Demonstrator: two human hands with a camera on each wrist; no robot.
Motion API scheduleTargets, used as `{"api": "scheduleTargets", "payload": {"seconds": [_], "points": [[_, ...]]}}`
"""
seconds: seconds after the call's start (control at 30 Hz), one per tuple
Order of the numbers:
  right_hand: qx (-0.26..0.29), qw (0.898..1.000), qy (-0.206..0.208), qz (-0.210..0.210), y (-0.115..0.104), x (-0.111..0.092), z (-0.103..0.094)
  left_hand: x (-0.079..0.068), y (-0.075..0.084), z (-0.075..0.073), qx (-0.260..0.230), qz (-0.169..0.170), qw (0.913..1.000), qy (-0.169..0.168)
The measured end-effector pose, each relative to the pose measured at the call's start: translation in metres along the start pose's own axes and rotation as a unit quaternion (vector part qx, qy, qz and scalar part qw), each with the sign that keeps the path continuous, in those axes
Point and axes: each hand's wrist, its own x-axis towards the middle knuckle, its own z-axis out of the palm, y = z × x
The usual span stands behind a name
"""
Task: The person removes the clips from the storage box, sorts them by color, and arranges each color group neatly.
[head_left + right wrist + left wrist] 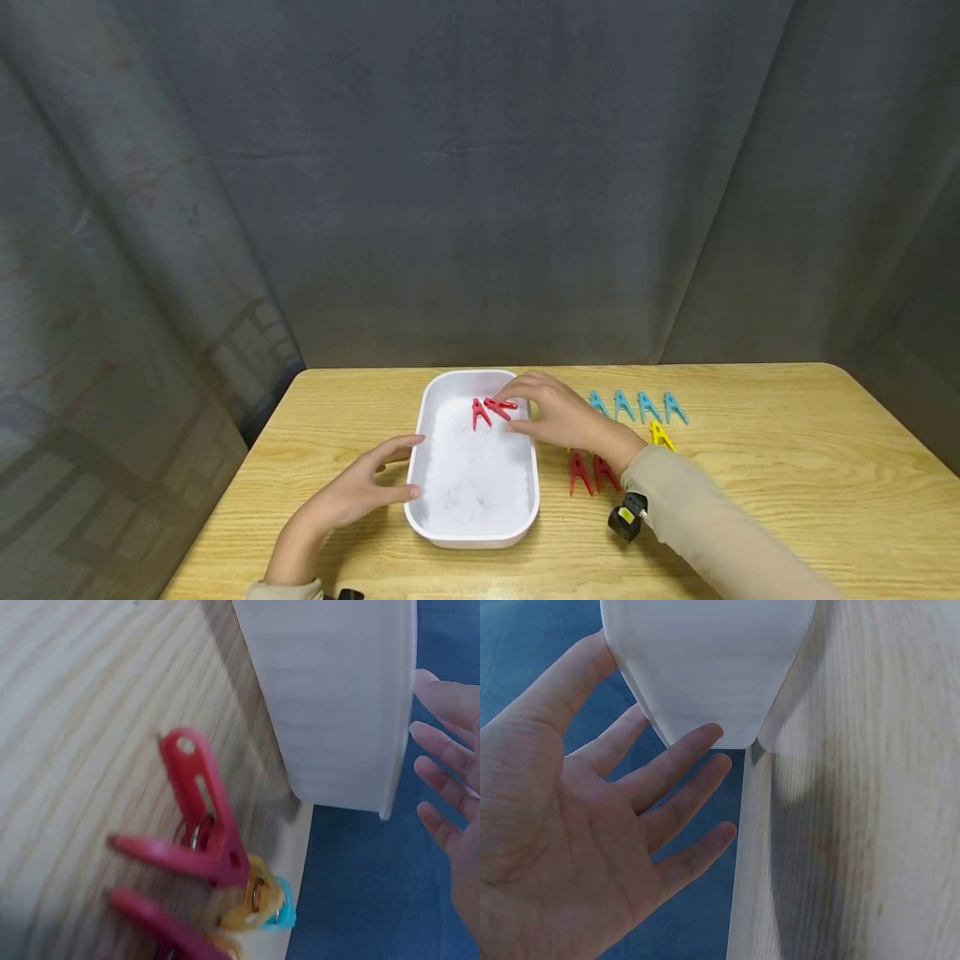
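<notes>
A white tray [472,533] stands on the wooden table with two red plastic clothespins inside, near its far end. One red clothespin [481,413] lies left of the other red clothespin [501,407]. My right hand [555,412] reaches over the tray's right rim, its index finger and thumb spread around the right-hand clothespin; whether they touch it is hard to tell. In the right wrist view its fingers look loose, partly behind the tray wall [337,697]. At the tray's left side, my left hand [360,487] has fingers extended, with fingertips at the rim.
Right of the tray, several light blue clothespins [648,407] stand in a row at the back. Nearer are a yellow clothespin [662,436] and two red clothespins [579,473], partly behind the right forearm. A dark grey curtain [480,208] hangs behind the table [787,467].
</notes>
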Motion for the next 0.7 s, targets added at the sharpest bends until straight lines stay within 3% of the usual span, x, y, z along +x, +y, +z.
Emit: {"api": "scheduleTargets", "payload": {"seconds": [0.3,0.7], "points": [[-0.011,1.0,-0.024,-0.009,0.002,0.024,0.016,0.001,0.001,-0.001,-0.006,-0.012,0.9999,0.0],[-0.035,0.996,-0.074,0.022,0.009,0.044,0.03,0.0,0.001,-0.001,-0.007,-0.007,0.9999,-0.005]]}}
